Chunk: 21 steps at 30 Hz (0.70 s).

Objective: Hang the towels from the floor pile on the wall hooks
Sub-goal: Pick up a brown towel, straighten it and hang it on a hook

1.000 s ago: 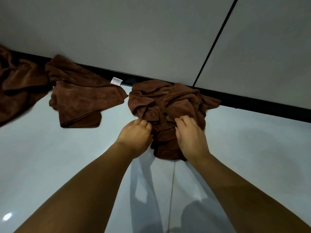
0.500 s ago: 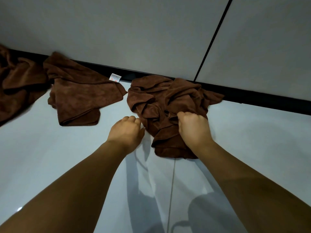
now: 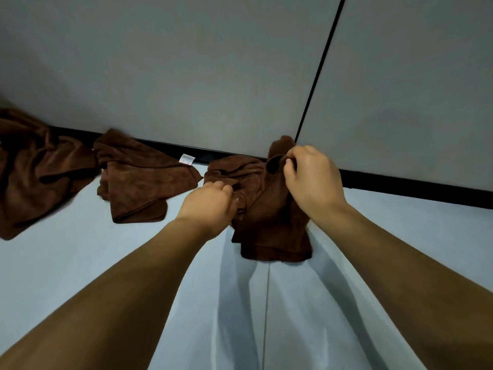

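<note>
A crumpled brown towel (image 3: 269,225) lies on the pale floor against the wall's dark skirting. My right hand (image 3: 313,180) pinches a raised corner of it, lifted above the heap. My left hand (image 3: 209,206) is closed on a fold at the towel's left side. A second brown towel (image 3: 141,182) with a white label (image 3: 186,159) lies flat to the left. A third brown towel (image 3: 32,172) sits bunched at the far left. No wall hooks are in view.
A grey wall (image 3: 186,76) with a thin dark vertical seam (image 3: 320,65) rises right behind the towels. Black skirting (image 3: 413,185) runs along its base. Glossy pale floor (image 3: 266,316) stretches toward me, showing my arms' reflections.
My right hand has lifted a corner of the nearest towel up off the heap. My left hand has moved in and closed on the towel's left fold. The view has tilted upward.
</note>
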Motion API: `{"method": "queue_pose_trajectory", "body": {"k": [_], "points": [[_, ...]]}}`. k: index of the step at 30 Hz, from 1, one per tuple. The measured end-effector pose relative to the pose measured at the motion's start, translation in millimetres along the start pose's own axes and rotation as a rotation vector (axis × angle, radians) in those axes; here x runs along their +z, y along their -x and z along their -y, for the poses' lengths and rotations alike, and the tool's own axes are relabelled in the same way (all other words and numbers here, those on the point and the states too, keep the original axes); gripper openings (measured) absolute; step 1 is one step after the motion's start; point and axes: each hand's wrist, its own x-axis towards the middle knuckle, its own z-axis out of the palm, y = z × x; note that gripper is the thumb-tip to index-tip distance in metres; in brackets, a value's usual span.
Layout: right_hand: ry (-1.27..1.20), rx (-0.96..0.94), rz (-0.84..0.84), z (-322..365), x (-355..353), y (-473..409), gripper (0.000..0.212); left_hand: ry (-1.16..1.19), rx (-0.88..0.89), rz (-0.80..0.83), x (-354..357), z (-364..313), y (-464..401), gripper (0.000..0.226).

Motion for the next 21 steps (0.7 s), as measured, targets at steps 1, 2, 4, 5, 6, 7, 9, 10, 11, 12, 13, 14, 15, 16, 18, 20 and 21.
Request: {"method": "queue_pose_trajectory", "body": {"k": [1,2,4,5,6,7,9,10,11,12,13,14,15,16,18,20,21], "points": [[-0.01,-0.008,-0.027,4.8,-11.3,-4.0,0.022,0.0,0.015,-0.018,-9.3,-1.8,1.0,0.037],[-0.02,-0.012,-0.064,8.7,-20.9,-8.5,0.021,0.002,0.027,-0.034,-17.5,-3.9,1.1,0.037],[-0.041,0.016,-0.135,14.4,-40.5,-18.3,0.018,0.02,0.034,-0.084,-35.9,-8.9,0.7,0.037],[-0.057,0.032,-0.152,16.6,-49.7,-22.7,0.018,0.035,0.037,-0.117,-44.3,-11.5,0.3,0.037],[-0.069,0.041,-0.164,19.8,-60.7,-27.2,0.019,0.052,0.044,-0.153,-53.9,-14.3,-0.1,0.037],[-0.075,0.041,-0.171,22.7,-70.4,-30.7,0.019,0.067,0.055,-0.184,-61.8,-17.1,-0.4,0.038],[-0.073,0.028,-0.215,28.6,-88.2,-37.4,0.02,0.113,0.076,-0.239,-75.6,-21.9,-0.1,0.041],[-0.072,0.026,-0.245,31.5,-96.2,-40.5,0.02,0.146,0.084,-0.262,-81.0,-24.0,0.7,0.042],[-0.078,0.03,-0.282,34.8,-104.4,-44.1,0.02,0.185,0.092,-0.286,-86.8,-25.6,1.9,0.043],[-0.098,0.038,-0.318,37.6,-111.6,-47.6,0.02,0.226,0.099,-0.303,-91.4,-27.2,2.9,0.044],[-0.123,0.045,-0.352,39.7,-117.7,-51.2,0.02,0.267,0.101,-0.319,-95.6,-29.0,4.1,0.045],[-0.145,0.05,-0.376,42.1,-122.8,-54.8,0.018,0.303,0.099,-0.334,-100.0,-30.3,5.2,0.045],[-0.162,0.054,-0.39,44.1,-126.1,-57.4,0.017,0.327,0.096,-0.345,-103.6,-31.5,6.1,0.045],[-0.183,0.058,-0.396,45.9,-128.3,-59.9,0.016,0.338,0.093,-0.354,-106.9,-32.4,6.1,0.045],[-0.249,0.06,-0.4,49.6,-130.0,-63.0,0.014,0.356,0.082,-0.37,-111.4,-33.4,4.8,0.042],[-0.282,0.046,-0.39,54.0,-131.3,-63.0,0.014,0.404,0.058,-0.392,-114.3,-32.8,3.4,0.039],[-0.275,0.024,-0.379,55.8,-131.9,-61.8,0.015,0.434,0.043,-0.403,-115.1,-31.9,2.6,0.038]]}}
